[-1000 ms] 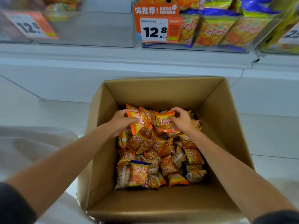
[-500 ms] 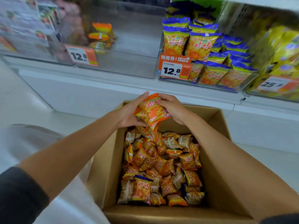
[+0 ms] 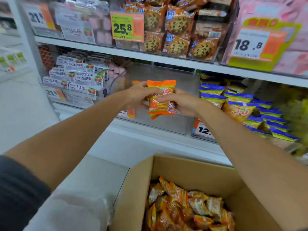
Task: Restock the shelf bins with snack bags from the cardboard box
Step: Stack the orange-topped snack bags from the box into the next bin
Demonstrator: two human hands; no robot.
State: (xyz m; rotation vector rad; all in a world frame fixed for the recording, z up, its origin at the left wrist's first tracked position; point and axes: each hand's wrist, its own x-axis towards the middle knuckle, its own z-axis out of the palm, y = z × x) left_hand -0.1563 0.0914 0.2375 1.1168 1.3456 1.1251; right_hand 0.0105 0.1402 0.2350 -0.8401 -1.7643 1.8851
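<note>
A small stack of orange snack bags (image 3: 161, 99) is held upright between both hands in front of a clear shelf bin (image 3: 160, 124). My left hand (image 3: 138, 95) grips the stack's left edge, thumb across the top. My right hand (image 3: 181, 104) grips the right edge, fingers curled over the front. The bin behind the bags looks almost bare; a few orange bags show at its back left. The open cardboard box (image 3: 188, 170) sits below at the bottom, with several orange snack bags (image 3: 185, 207) piled inside.
Blue-topped yellow snack bags (image 3: 240, 107) fill the bin to the right. Strawberry-printed packs (image 3: 78, 77) fill the bin to the left. Cookie packs (image 3: 176, 29) and price tags line the shelf above. A white shelf ledge (image 3: 143, 144) runs between the bins and the box.
Both hands took a stack of orange bags out of the box and lifted it up to the clear bin on the shelf. The view has tilted upward with them.
</note>
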